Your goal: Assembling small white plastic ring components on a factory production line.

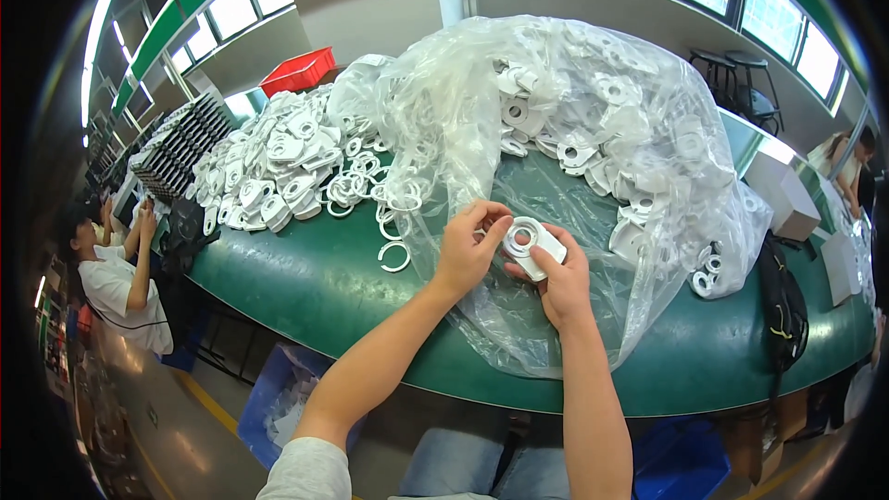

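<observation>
A white plastic part (550,247) with a rounded end and a round opening is held up over the green table. My right hand (563,280) is closed round its squarer end, thumb on top. My left hand (470,243) has thumb and fingers curled together at the rounded end, beside a white ring (524,233) around the opening. Whether that ring is separate from the part I cannot tell. Left of my left hand lies an open white ring (394,257), next to a heap of similar rings (350,187).
Similar white parts pile up at the left (278,162) and under a large clear plastic bag (444,111) on the green table (278,264). A red bin (298,71) stands behind. A black bag (782,306) hangs at right; a blue bin (262,398) sits below. People work at both sides.
</observation>
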Demonstrator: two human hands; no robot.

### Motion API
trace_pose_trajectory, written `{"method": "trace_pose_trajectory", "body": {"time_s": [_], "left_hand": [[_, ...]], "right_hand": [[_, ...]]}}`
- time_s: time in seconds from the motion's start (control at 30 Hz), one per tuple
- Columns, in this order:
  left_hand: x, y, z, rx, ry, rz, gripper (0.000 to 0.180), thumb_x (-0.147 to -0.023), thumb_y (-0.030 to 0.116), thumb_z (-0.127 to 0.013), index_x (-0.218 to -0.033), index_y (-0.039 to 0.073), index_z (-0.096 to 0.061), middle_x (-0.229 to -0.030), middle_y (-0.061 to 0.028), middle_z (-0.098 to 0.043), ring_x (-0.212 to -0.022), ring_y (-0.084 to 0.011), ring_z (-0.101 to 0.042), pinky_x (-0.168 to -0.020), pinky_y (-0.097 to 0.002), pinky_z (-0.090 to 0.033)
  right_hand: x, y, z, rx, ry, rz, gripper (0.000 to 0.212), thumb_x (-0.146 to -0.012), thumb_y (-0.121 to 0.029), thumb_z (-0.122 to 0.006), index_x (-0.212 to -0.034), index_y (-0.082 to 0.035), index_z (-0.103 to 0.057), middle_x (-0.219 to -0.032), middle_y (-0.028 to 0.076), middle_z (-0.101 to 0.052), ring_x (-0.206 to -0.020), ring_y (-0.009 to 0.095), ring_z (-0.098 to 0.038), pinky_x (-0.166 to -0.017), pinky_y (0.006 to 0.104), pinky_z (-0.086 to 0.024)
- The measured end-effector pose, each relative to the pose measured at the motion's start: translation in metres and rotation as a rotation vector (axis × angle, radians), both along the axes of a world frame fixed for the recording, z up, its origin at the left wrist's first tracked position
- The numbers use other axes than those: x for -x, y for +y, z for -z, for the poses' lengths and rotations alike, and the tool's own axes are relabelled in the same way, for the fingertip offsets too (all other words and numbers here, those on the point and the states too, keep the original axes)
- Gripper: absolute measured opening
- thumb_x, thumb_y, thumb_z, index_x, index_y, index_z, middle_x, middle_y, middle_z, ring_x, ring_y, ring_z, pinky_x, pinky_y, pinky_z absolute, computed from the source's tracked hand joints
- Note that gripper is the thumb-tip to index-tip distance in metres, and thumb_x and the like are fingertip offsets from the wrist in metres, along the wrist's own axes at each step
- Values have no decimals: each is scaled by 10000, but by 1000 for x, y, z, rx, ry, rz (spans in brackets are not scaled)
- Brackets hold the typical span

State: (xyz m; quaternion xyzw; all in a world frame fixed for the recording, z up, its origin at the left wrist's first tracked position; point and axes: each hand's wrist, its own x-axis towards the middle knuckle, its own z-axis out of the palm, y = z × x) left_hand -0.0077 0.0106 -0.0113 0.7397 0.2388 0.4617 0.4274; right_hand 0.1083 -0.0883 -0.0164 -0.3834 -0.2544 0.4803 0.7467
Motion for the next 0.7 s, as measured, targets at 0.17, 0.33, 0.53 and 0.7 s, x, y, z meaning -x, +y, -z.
{"method": "trace_pose_trajectory", "body": {"time_s": [0.17, 0.33, 0.53, 0.7], "left_hand": [[1, 0, 2, 307, 19, 229, 181, -851, 92, -626, -998, -14, -627, -893, -52, -633, -774, -103, -585, -692, -239, -461], [3, 3, 1, 288, 16, 257, 226, -857, 92, -622, -1059, -8, -623, -922, -41, -649, -793, -82, -574, -676, -226, -456], [10, 2, -10, 276, -91, 244, 189, -859, 66, -617, -1020, -28, -646, -890, -42, -654, -768, -80, -579, -656, -219, -466], [12, 4, -9, 257, -94, 218, 163, -856, 51, -619, -978, -51, -655, -876, -59, -657, -754, -98, -602, -661, -232, -495]], "right_hand": [[-3, 0, 0, -32, 46, 85, 284, -874, 38, -483, -1155, 35, -450, -1101, 166, -572, -960, 290, -623, -762, 415, -588], [-2, 3, 5, -61, 150, 128, 202, -872, 40, -492, -1072, 14, -484, -1080, 144, -583, -925, 263, -627, -798, 395, -560], [0, 7, 17, -14, -347, 59, 175, -849, 22, -581, -1005, -31, -522, -950, 74, -635, -842, 130, -610, -718, 243, -481], [4, 4, 9, -9, -304, 6, 173, -840, 29, -593, -996, -21, -536, -891, 61, -656, -791, 95, -611, -713, 223, -476]]}}
